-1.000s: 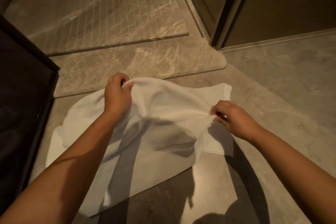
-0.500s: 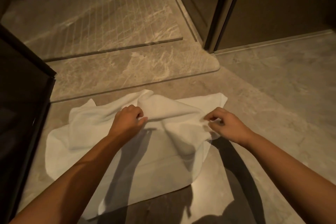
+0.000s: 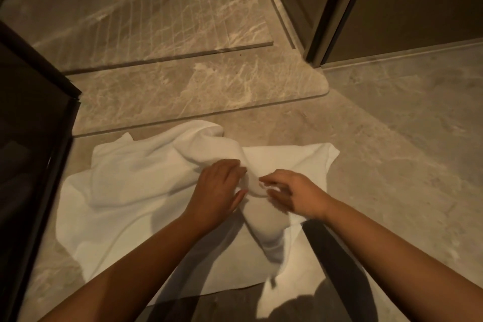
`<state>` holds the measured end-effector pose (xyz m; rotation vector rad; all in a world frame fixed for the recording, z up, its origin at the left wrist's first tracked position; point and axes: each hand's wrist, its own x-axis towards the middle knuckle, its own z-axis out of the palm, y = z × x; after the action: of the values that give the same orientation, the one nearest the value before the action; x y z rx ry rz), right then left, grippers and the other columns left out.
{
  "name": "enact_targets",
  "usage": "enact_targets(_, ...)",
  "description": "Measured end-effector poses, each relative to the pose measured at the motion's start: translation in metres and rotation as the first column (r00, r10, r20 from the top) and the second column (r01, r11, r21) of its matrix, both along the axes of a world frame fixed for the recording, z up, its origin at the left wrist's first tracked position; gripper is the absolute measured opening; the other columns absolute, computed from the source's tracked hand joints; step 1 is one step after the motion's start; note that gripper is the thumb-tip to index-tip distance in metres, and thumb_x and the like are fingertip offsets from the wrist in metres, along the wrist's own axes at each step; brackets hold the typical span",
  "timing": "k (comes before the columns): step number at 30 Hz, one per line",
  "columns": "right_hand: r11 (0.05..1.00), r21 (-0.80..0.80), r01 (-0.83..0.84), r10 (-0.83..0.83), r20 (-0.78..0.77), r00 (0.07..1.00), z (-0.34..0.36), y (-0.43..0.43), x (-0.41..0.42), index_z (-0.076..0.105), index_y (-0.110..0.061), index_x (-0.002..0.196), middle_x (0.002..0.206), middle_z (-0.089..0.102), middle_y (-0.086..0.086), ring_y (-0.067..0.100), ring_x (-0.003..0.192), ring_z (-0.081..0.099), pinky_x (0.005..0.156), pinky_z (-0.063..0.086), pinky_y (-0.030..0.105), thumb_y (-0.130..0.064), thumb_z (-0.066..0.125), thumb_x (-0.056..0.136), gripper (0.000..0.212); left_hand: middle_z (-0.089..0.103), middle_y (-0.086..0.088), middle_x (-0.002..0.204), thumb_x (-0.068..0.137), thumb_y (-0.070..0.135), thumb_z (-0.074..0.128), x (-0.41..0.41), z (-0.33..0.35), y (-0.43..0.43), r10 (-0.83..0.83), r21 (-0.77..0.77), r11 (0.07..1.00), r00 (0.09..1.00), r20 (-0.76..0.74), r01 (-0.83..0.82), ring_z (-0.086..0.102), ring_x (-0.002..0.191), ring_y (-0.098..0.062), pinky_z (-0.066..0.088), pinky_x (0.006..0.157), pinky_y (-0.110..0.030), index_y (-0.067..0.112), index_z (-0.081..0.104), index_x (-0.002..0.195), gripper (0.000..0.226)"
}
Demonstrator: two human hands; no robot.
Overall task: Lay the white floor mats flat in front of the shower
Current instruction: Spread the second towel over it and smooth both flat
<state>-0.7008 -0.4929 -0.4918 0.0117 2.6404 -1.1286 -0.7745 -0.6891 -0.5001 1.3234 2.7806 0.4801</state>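
Note:
A white floor mat (image 3: pixel 109 232) lies spread on the grey floor in front of the marble shower step (image 3: pixel 183 91). On top of it a second white mat (image 3: pixel 156 165) is rumpled, with a raised fold running from its far edge down between my hands. My left hand (image 3: pixel 219 188) lies palm down on this fold, fingers extended. My right hand (image 3: pixel 292 193), slightly blurred, touches the fold from the right with its fingers apart. My forearms hide part of the mats' near edge.
A dark glass panel with a black frame (image 3: pixel 39 125) stands along the left, close to the mats' left edge. A dark door frame (image 3: pixel 337 8) rises at the upper right. The grooved shower floor (image 3: pixel 130 8) lies beyond the step. Grey floor (image 3: pixel 405 151) extends to the right.
Both hands held the top mat lifted and stretched apart; they have lowered it onto the floor, moved together to the middle and loosened their grip on the cloth.

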Motion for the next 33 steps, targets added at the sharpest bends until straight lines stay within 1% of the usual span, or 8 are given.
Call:
enact_targets(3,0.946,0.049,0.321,-0.315,-0.103,0.944,0.001,0.024,-0.002,0.061,-0.006,0.112,0.111,0.059,0.013,0.022,0.102,0.055,0.085,0.037,0.019,-0.008,0.053,0.088,0.025,0.065,-0.012,0.108,0.076,0.042,0.044,-0.003,-0.005,0.0,-0.034,-0.112,0.993,0.999,0.026,0.037,0.061,0.099,-0.031,0.049,0.082,-0.041,0.013,0.062,0.106,0.045)
enact_targets(7,0.793,0.275,0.544,-0.541,-0.093,0.836,-0.008,0.066,-0.001,0.05,-0.009,0.126,0.127,0.048,0.017,0.033,0.12,0.044,0.099,0.036,0.036,-0.016,0.056,0.087,0.04,0.067,-0.011,0.099,0.072,0.039,0.051,-0.006,-0.012,0.003,-0.019,-0.146,0.989,0.999,0.046,0.026,0.063,0.088,-0.031,0.05,0.074,-0.04,0.015,0.063,0.099,0.038)
enact_targets(9,0.748,0.285,0.6,-0.619,-0.03,0.785,-0.012,0.076,-0.001,0.045,-0.011,0.129,0.13,0.044,0.019,0.034,0.121,0.041,0.1,0.035,0.038,-0.021,0.058,0.086,0.046,0.066,-0.01,0.092,0.07,0.033,0.055,-0.009,-0.017,0.008,-0.008,-0.13,0.991,0.999,0.035,0.013,0.061,0.082,-0.031,0.045,0.075,-0.038,0.014,0.065,0.093,0.031)
enact_targets(13,0.71,0.16,0.686,-0.699,0.039,0.714,-0.019,0.072,-0.003,0.043,-0.008,0.129,0.131,0.039,0.019,0.035,0.107,0.053,0.095,0.041,0.035,-0.019,0.062,0.084,0.05,0.066,-0.009,0.081,0.074,0.026,0.052,-0.017,-0.019,0.016,0.027,-0.068,0.997,0.996,0.084,-0.021,0.06,0.072,-0.03,0.046,0.07,-0.037,0.011,0.068,0.081,0.023)
enact_targets(18,0.524,0.089,0.847,-0.851,0.095,0.517,-0.022,0.069,-0.008,0.04,-0.005,0.129,0.132,0.036,0.019,0.038,0.102,0.055,0.092,0.043,0.037,-0.023,0.065,0.083,0.055,0.067,-0.01,0.074,0.069,0.014,0.064,-0.016,-0.014,0.02,0.092,0.051,0.993,0.98,0.177,-0.102,0.061,0.064,-0.028,0.049,0.063,-0.037,0.009,0.068,0.077,0.01)
enact_targets(24,0.494,-0.016,0.869,-0.865,0.098,0.493,-0.031,0.076,-0.004,0.047,-0.005,0.125,0.126,0.049,0.019,0.031,0.102,0.056,0.09,0.044,0.036,-0.025,0.07,0.078,0.056,0.067,-0.009,0.073,0.067,0.005,0.075,-0.013,-0.01,0.015,0.065,0.08,0.994,0.984,0.167,-0.079,0.06,0.063,-0.027,0.047,0.061,-0.035,0.008,0.069,0.076,0.011)
enact_targets(29,0.348,-0.23,0.909,-0.91,0.15,0.386,-0.034,0.079,-0.006,0.051,-0.007,0.121,0.107,0.056,0.009,0.023,0.093,0.056,0.088,0.049,0.035,-0.017,0.068,0.08,0.045,0.067,-0.009,0.074,0.07,0.009,0.072,-0.014,-0.01,0.011,0.077,0.111,0.989,0.979,0.188,-0.099,0.061,0.065,-0.026,0.049,0.064,-0.036,0.009,0.07,0.077,0.008)
enact_targets(33,0.201,-0.34,0.919,-0.928,0.233,0.29,-0.04,0.079,-0.01,0.052,-0.002,0.119,0.079,0.052,0.001,0.014,0.072,0.052,0.073,0.046,0.02,-0.006,0.062,0.084,0.037,0.068,-0.008,0.077,0.073,0.011,0.071,-0.014,-0.012,0.011,0.092,0.116,0.986,0.976,0.199,-0.116,0.061,0.068,-0.025,0.048,0.066,-0.037,0.01,0.07,0.079,0.007)
